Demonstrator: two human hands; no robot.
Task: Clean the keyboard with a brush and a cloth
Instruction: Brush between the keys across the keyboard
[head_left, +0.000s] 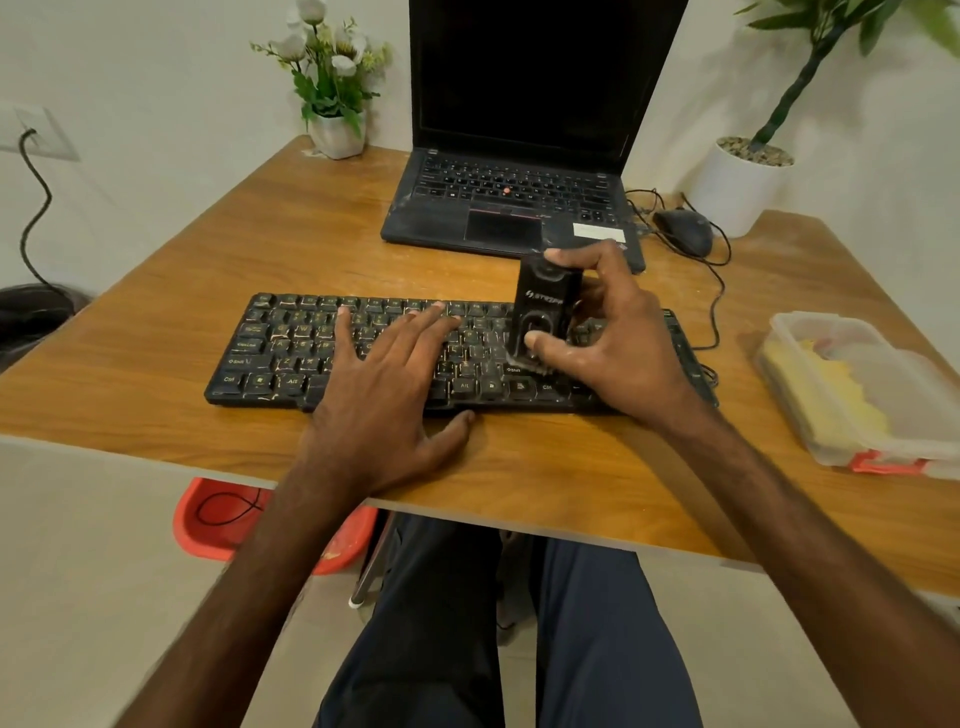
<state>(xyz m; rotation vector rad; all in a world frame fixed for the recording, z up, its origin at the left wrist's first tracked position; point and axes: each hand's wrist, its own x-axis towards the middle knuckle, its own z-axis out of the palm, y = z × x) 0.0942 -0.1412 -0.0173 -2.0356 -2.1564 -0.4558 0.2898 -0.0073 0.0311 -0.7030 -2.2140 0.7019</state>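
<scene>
The black keyboard (291, 348) lies across the middle of the frame on the wooden table (260, 234); the left hand (384, 395) rests flat on its keys, fingers straight, holding nothing; the right hand (618, 343) is curled round a black brush (543, 312), thumb on its front; the brush stands upright, bristles down on the keys at the keyboard's right part; a clear box (789, 322) with something yellow inside sits at the right edge.
</scene>
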